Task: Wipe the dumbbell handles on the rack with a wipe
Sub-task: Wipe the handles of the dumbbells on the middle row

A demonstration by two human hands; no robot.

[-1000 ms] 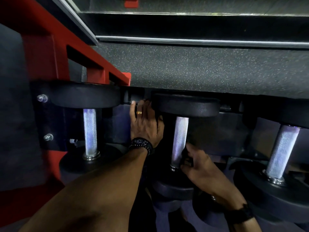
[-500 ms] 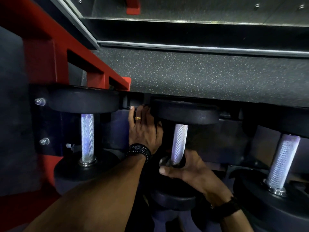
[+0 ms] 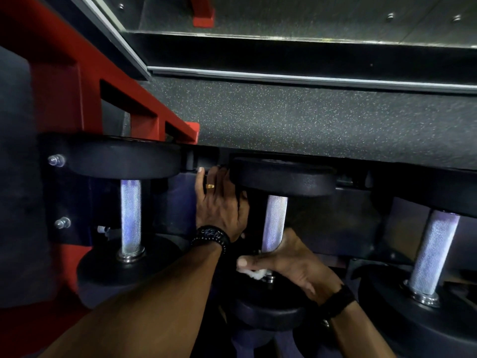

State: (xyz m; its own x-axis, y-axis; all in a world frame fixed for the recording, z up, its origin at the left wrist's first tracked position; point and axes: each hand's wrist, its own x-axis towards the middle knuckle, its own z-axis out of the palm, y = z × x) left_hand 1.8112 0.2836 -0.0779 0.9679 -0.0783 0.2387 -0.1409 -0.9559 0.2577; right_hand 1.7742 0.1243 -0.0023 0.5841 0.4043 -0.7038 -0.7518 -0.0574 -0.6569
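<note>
Three knurled handles in the head view, on one tier of the rack (image 3: 62,73); left handle (image 3: 131,215) toward 9 o'clock, middle handle (image 3: 275,223) near centre, right handle (image 3: 436,251) toward 3 o'clock; no way to tell from gleam alone which are already clean, so progress judged as mid-task, with the middle one in hand and at least the rest of its length left. Right hand (image 3: 294,264) curled about the near end of the middle handle, thumb toward 9 o'clock, pinching a white wipe (image 3: 254,273) against the collar just above the near head (image 3: 268,311); most of the wipe hidden under the fingers. Left hand (image 3: 219,202) laid flat, fingers together and extended toward 12 o'clock, resting in the gap between the far heads, touching the far head (image 3: 284,179) of the middle dumbbell; gripping nothing, likely steadying. Long axis of each handle running 12 to 6, the right one tilted a little toward 1; so a stroke toward 12 seems due next.
</note>
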